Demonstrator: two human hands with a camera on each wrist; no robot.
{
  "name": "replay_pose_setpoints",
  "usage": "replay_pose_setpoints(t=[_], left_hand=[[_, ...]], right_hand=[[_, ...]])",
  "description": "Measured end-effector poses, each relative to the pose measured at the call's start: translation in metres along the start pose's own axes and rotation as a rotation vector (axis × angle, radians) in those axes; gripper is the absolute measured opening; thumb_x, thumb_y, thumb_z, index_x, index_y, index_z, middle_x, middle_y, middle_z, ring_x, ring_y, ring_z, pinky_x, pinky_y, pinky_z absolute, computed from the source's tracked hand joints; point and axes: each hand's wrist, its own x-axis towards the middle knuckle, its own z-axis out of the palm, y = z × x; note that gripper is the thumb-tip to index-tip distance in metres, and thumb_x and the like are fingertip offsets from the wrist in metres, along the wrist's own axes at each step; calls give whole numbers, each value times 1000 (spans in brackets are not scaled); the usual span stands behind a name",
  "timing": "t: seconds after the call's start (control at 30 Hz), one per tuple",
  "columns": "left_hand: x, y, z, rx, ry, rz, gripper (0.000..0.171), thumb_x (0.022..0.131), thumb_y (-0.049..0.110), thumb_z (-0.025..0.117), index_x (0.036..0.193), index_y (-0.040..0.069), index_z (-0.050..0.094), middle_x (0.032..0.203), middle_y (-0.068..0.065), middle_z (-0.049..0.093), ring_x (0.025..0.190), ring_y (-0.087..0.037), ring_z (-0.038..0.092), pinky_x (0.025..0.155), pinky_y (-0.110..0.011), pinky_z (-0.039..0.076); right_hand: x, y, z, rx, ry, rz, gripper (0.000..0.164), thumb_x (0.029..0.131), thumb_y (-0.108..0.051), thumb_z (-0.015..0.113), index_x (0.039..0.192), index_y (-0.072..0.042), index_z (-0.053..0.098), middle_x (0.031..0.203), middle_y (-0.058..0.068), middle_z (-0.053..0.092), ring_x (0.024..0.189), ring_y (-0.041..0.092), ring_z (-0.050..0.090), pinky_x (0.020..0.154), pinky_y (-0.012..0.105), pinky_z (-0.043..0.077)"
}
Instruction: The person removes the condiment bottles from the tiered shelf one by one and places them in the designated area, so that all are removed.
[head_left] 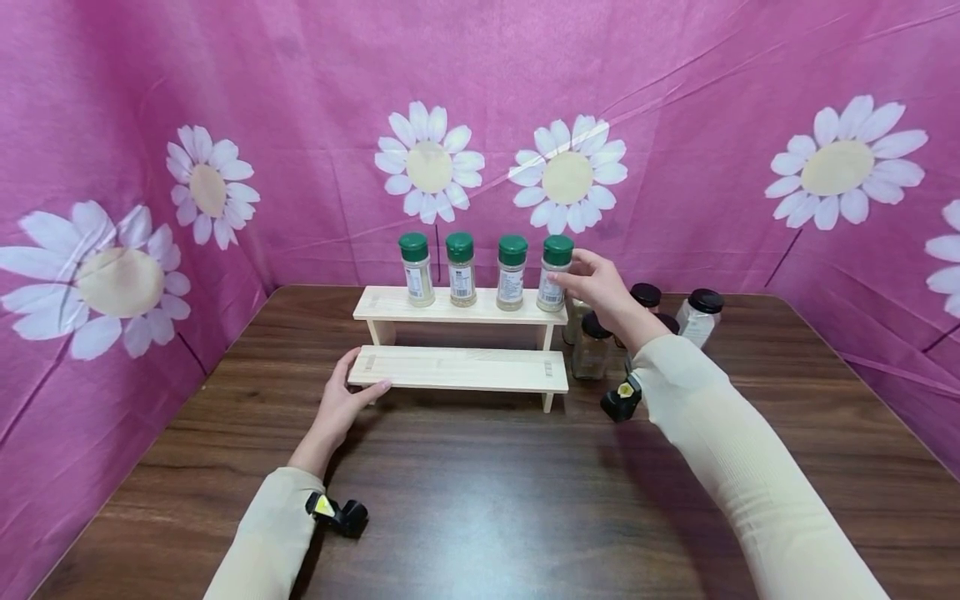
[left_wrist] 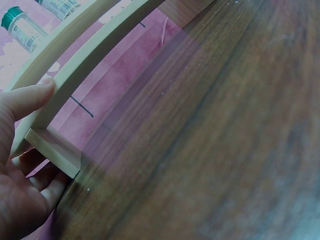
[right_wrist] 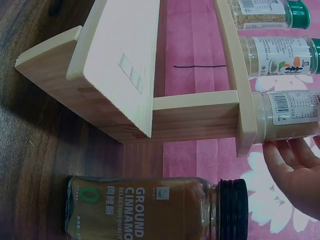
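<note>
A two-tier wooden spice rack stands on the table. My left hand grips the left end of its lower tier, with the thumb against the front edge and the other fingers around the end. On the upper tier, green-capped spice jars stand upright in a row. At the right end of that row, my right hand holds a spice jar between thumb and fingers. The right wrist view shows this jar with its base at the upper shelf board and fingertips on its side.
Several black-capped jars stand right of the rack, partly hidden by my right arm; one is a ground cinnamon jar, another a jar with white contents. A pink flowered cloth hangs behind the brown wooden table.
</note>
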Motion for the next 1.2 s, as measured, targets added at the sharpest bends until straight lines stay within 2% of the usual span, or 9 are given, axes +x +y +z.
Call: replay_pose_setpoints(t=[0.2,0.5,0.67,1.0,1.2], left_hand=[[-1,0,0,4,2,3,74,73,4,67,132,5,24,120,-13,40,95,-16,41,69,-19,37],[-1,-2,1,-9,0,11,73,72,3,68,132,4,25,119,-14,41,96,-16,41,73,-19,36],[0,-1,0,-7,5,2,74,72,4,68,132,4,24,121,-13,39,99,-17,39,77,-22,33],[0,1,-1,-2,5,-6,75,72,3,67,132,4,24,123,-14,38,103,-19,38,83,-29,30],[-1,1,0,3,0,-10,74,72,3,68,132,4,24,123,-14,38,104,-19,37,84,-29,29]], right_hand=[[0,1,-2,-8,17,6,48,79,-15,63,122,-5,43,116,17,46,105,27,44,87,42,35],[-8,-3,-11,39,6,-37,47,78,-13,64,119,-3,45,112,17,48,99,25,47,85,42,36],[-16,-12,-22,48,-5,-55,46,78,-13,64,119,-3,44,110,14,49,99,23,47,83,36,38],[-30,-16,-51,4,22,-85,51,77,-21,65,120,-5,44,106,7,50,99,20,46,84,35,38],[-40,-11,-71,138,-7,-116,45,76,-15,67,116,-8,48,102,3,54,97,16,49,77,25,43]])
